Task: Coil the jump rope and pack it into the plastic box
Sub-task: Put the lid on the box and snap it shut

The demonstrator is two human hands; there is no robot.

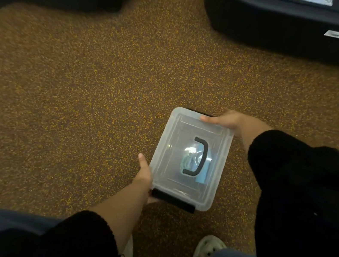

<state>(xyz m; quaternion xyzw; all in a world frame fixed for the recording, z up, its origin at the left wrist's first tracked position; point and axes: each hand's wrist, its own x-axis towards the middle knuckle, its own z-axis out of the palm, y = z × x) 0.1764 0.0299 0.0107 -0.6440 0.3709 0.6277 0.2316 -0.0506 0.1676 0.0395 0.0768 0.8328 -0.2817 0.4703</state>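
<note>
While left grip [144, 175] clasps plastic box [186, 131] lower corner and right grip [225, 120] pinches upper edge, keep level, press black latch [174, 200] home.

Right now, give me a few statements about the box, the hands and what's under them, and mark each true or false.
1. The plastic box is closed. True.
2. Only one hand holds it. False: the left hand grips the near end and the right hand grips the far end.
3. The handle on top is black. True.
4. The box is on a table. False: only speckled floor lies below it.
5. Something blue shows through the top. True.
</note>
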